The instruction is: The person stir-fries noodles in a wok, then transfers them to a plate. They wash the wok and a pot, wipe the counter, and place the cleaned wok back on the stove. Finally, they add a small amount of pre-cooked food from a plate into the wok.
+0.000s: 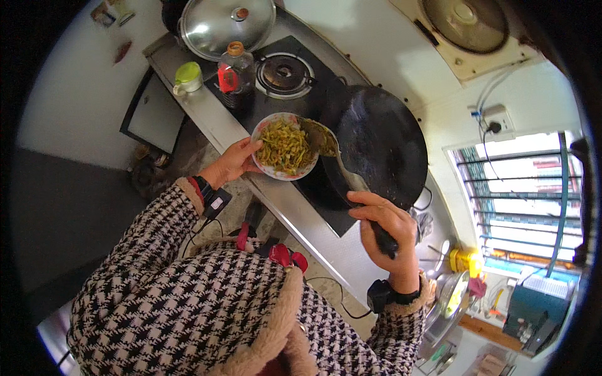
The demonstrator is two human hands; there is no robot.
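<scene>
My left hand grips the rim of a white patterned bowl from its left side. Chopped green and yellowish cooked food fills the bowl. In my right hand is the dark handle of a metal spatula, fingers wrapped round it. The spatula's blade reaches the bowl's right edge, and bits of food cling to it. Right behind the bowl sits a large black wok on the stove, with only a few small specks showing inside. The bowl is held over the near left side of the wok.
A gas burner lies beyond the bowl. Near it stand a clear bottle with an orange cap, a green-lidded jar and a large steel lid. A yellow container and metal bowl are at right, below a barred window.
</scene>
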